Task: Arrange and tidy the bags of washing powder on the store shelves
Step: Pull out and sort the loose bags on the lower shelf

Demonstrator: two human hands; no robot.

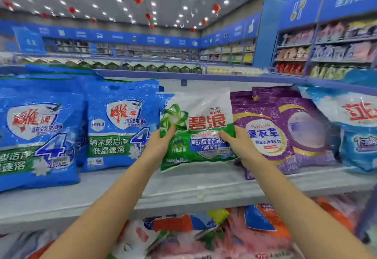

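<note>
Both hands grip one green-and-white Ariel washing powder bag (196,126), the left hand (160,143) on its left edge and the right hand (237,143) on its right edge. The thumbs are pressed on the printed front and the other fingers are hidden behind it. Holding it by both sides keeps the soft pack upright and label-forward, probably so it can be squared up in its slot. The bag stands in the gap between the blue washing powder bags (122,126) on the left and the purple lavender bags (283,132) on the right, tilted slightly. Its lower edge is at the grey shelf board (183,187), though whether it rests there I cannot tell. A light-blue bag (357,130) leans at the far right, and mixed bags (204,236) lie jumbled on the shelf below, which likely need tidying too.
</note>
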